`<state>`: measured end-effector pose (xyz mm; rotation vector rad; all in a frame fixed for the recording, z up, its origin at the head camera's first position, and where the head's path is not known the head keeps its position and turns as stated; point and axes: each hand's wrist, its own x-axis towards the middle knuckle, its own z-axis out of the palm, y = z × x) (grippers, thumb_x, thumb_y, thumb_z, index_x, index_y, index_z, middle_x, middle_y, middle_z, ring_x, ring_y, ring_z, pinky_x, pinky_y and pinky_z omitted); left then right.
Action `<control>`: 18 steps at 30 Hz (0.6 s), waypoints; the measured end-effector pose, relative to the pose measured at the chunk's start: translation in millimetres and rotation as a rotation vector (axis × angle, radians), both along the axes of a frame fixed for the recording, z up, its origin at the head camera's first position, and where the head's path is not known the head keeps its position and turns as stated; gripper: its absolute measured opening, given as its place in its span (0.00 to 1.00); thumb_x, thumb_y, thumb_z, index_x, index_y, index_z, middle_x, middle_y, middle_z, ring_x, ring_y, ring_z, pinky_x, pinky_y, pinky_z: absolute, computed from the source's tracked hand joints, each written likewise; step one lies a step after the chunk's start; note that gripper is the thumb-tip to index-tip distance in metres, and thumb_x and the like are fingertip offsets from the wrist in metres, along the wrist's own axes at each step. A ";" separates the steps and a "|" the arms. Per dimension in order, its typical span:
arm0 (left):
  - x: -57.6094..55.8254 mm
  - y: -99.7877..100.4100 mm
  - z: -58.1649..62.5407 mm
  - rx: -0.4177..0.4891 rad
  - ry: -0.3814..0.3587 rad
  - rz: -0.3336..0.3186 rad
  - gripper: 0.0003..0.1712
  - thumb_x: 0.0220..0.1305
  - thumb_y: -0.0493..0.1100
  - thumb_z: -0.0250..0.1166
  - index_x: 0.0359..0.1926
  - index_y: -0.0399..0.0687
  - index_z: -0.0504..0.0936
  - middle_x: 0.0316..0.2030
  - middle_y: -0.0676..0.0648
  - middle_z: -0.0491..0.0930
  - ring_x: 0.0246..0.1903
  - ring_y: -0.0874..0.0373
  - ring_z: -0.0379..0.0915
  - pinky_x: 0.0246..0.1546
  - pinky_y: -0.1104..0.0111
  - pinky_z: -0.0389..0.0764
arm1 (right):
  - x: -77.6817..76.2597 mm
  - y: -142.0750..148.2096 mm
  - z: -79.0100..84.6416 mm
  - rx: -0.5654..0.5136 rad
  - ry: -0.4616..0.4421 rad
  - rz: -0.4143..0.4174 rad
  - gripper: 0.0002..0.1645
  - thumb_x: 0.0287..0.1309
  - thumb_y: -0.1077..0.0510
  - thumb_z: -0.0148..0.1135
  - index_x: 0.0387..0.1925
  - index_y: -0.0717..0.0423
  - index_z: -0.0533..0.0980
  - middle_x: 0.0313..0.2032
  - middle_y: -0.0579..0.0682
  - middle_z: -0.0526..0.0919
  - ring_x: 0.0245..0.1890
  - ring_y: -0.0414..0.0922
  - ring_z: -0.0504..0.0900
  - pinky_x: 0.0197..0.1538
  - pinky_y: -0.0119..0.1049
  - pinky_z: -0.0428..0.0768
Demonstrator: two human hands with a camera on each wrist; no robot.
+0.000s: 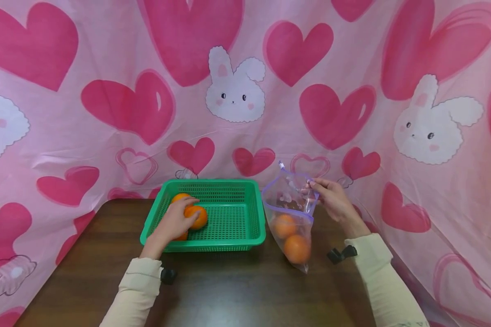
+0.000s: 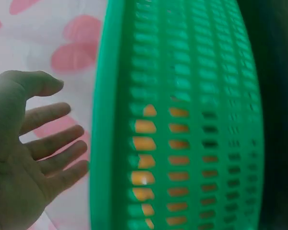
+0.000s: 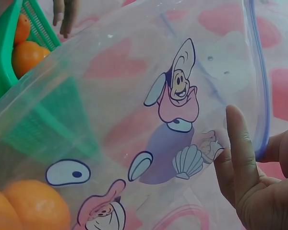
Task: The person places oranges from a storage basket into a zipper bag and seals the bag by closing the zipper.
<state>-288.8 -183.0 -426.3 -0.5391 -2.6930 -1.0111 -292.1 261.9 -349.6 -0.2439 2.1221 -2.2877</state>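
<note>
Above the left end of a green plastic basket [image 1: 253,213], my left hand [image 1: 179,219] hovers beside several oranges [image 1: 198,218]. The left wrist view shows this hand [image 2: 33,153] with fingers spread and nothing held, above the basket rim [image 2: 103,143]; oranges show through the slots. My right hand [image 1: 333,200] pinches the top edge of a clear zip bag [image 1: 275,200] with purple trim and holds it up, its mouth apart. Two oranges [image 1: 297,249] lie low in the bag. Printed cartoon figures on the bag [image 3: 177,105] appear in the right wrist view, near the fingers [image 3: 242,153].
The basket and bag are side by side over a dark wooden table [image 1: 229,286]. A pink cloth [image 1: 237,136] with hearts and rabbits hangs behind and around the table. Black wrist mounts [image 1: 341,254] sit at both sleeves.
</note>
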 end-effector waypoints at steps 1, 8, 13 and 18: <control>0.3 -4.3 -2.2 -0.011 -0.003 0.014 0.24 0.69 0.40 0.65 0.63 0.33 0.78 0.62 0.33 0.77 0.62 0.35 0.70 0.63 0.40 0.73 | -0.4 0.1 -1.1 0.001 -0.002 0.001 0.11 0.75 0.61 0.55 0.38 0.49 0.82 0.33 0.42 0.88 0.36 0.36 0.89 0.37 0.27 0.85; 3.1 -23.5 -13.5 -0.054 -0.036 0.080 0.26 0.69 0.41 0.65 0.62 0.28 0.76 0.61 0.30 0.76 0.61 0.33 0.71 0.63 0.40 0.72 | -3.2 2.6 -8.5 -0.010 -0.012 0.008 0.11 0.75 0.60 0.54 0.38 0.50 0.82 0.34 0.42 0.87 0.37 0.36 0.89 0.41 0.29 0.86; 5.1 -28.9 -18.2 -0.051 -0.048 0.090 0.26 0.68 0.40 0.66 0.62 0.27 0.76 0.58 0.29 0.77 0.59 0.33 0.72 0.63 0.40 0.72 | -3.6 3.7 -11.0 0.000 -0.019 0.006 0.11 0.75 0.59 0.54 0.38 0.48 0.82 0.33 0.42 0.87 0.36 0.36 0.88 0.41 0.29 0.86; 5.7 -33.0 -24.4 -0.073 -0.108 0.112 0.29 0.68 0.41 0.66 0.63 0.26 0.74 0.60 0.28 0.76 0.60 0.32 0.71 0.63 0.39 0.72 | -5.7 4.5 -12.2 0.004 -0.009 0.012 0.11 0.75 0.59 0.54 0.38 0.48 0.82 0.33 0.42 0.88 0.36 0.36 0.88 0.43 0.28 0.86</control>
